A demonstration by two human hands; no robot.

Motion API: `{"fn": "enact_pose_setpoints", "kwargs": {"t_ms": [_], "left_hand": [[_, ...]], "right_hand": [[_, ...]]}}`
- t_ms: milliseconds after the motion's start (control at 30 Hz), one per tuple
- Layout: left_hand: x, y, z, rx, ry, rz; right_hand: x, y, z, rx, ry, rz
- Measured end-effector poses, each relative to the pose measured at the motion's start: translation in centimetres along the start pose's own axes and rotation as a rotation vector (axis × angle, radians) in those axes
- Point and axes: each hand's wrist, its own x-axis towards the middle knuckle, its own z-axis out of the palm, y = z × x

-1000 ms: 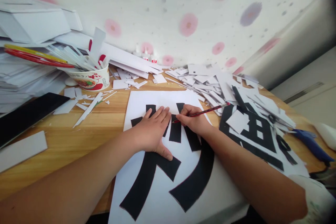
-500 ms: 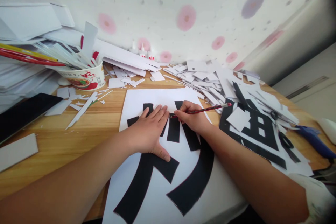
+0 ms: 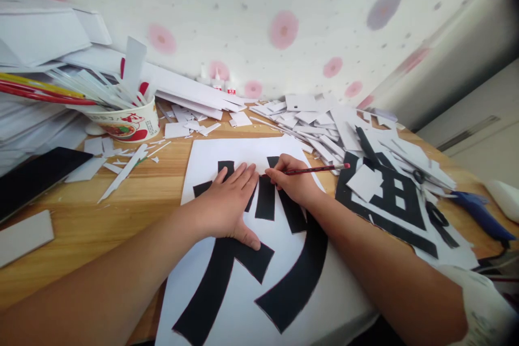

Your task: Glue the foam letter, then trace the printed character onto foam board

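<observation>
My left hand (image 3: 233, 208) lies flat, fingers spread, pressing on a black paper character cutout (image 3: 203, 292) that rests on a large white sheet (image 3: 182, 270). Its thumb points toward me over one of the black strokes. In my right hand (image 3: 294, 178) is a dark red pencil (image 3: 318, 169), pinched near its point, with the eraser end aimed right. The pencil tip is close to the left fingertips, at the upper edge of a short black stroke (image 3: 265, 203). Part of the cutout is hidden under both hands.
A paper tub (image 3: 138, 124) of sticks and tools stands left, near a dark flat panel (image 3: 44, 178). White board scraps (image 3: 320, 124) pile up behind. On the right lie another black cutout (image 3: 399, 211), scissors (image 3: 438, 216) and a blue-handled tool (image 3: 480, 213). Small bottles (image 3: 218, 80) stand by the wall.
The view has shifted slightly. My right hand and the pencil tip have moved only a little along the stroke's edge; my left hand stays on the cutout.
</observation>
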Motion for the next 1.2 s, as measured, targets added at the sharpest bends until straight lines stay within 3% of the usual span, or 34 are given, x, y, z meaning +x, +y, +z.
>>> {"fn": "enact_pose_setpoints", "kwargs": {"t_ms": [367, 567, 833, 1200], "left_hand": [[0.1, -0.2, 0.4, 0.014, 0.035, 0.010], [0.0, -0.4, 0.4, 0.017, 0.076, 0.028], [0.2, -0.6, -0.3, 0.059, 0.126, -0.027], [0.8, -0.8, 0.0, 0.095, 0.296, -0.002]], "right_hand": [[0.3, -0.4, -0.1, -0.034, 0.007, 0.021], [0.5, -0.4, -0.2, -0.205, 0.035, -0.111], [0.9, -0.5, -0.3, -0.110, 0.015, -0.007], [0.9, -1.2, -0.7, -0.168, 0.047, 0.055]]}}
